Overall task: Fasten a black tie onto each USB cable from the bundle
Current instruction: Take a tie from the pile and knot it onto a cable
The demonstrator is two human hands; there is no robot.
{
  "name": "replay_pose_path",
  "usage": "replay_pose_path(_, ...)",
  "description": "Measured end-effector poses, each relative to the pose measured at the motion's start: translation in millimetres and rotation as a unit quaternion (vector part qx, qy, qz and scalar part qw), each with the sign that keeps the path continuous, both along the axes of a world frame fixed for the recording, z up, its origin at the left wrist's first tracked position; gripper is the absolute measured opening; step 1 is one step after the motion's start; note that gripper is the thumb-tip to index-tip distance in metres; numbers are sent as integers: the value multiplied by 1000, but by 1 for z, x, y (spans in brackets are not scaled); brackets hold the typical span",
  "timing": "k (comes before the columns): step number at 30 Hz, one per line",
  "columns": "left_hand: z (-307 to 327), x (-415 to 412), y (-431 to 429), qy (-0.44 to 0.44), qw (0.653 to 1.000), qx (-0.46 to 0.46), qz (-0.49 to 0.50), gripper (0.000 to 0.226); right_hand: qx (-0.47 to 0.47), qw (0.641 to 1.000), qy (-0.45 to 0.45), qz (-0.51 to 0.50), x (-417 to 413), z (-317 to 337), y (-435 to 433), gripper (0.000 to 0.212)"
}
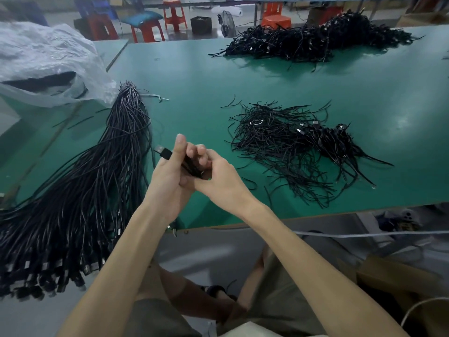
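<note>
My left hand (170,183) and right hand (220,184) both clasp one USB cable (166,152); bundle (97,171) at nine o'clock.

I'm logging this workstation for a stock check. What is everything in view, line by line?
held cable: one, black, between both hands, plug sticking out left
cable bundle: one, black, table's left, hanging over the near edge
tie pile: one, black, table's middle right
far cable heap: one, black, table's far right
plastic bag: one, translucent white, far left
table: one, green, under the piles
stools: several, orange-red, floor behind the table
left hand: one, grips the held cable
right hand: one, grips the held cable
</note>
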State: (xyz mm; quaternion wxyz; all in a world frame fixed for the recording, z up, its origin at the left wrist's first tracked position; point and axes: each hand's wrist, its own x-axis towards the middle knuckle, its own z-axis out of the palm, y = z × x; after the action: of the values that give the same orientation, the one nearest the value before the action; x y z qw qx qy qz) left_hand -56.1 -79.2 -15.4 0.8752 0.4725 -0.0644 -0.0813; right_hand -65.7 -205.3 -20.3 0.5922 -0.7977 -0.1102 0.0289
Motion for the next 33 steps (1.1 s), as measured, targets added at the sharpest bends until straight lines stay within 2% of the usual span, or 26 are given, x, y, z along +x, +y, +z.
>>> replay_pose_path(4,2,-3,3,-44,995,72,-59,34,60,998,11,-8,6,4,-6,32)
replay_pose_path(8,12,-5,20,-127,966,139,-180,14,133,991,23,16,2,4,-12,44)
replay_pose_path(12,22,-6,36,-169,936,182,-250,24,189,980,26,59,-3,0,-19,34)
replay_pose_path(16,24,-12,26,-137,948,230,-172,20,193,981,19,18,-7,-4,-18,37)
replay_pose_path(19,20,-17,11,-141,956,246,-74,20,208,978,-3,-15,-6,-2,-14,40)
replay_pose_path(21,16,-19,5,-147,955,254,-43,19,214,977,-2,-26,-5,-2,-15,41)
replay_pose_path(25,18,-23,7,-162,947,261,-92,19,224,974,10,-11,-8,-6,-21,36)
replay_pose_path(29,20,-25,11,-174,947,253,-96,18,220,975,-22,-11,-10,-5,-19,37)
replay_pose_path(33,23,-26,16,-175,944,235,-150,18,210,977,-32,-14,-14,-6,-16,39)
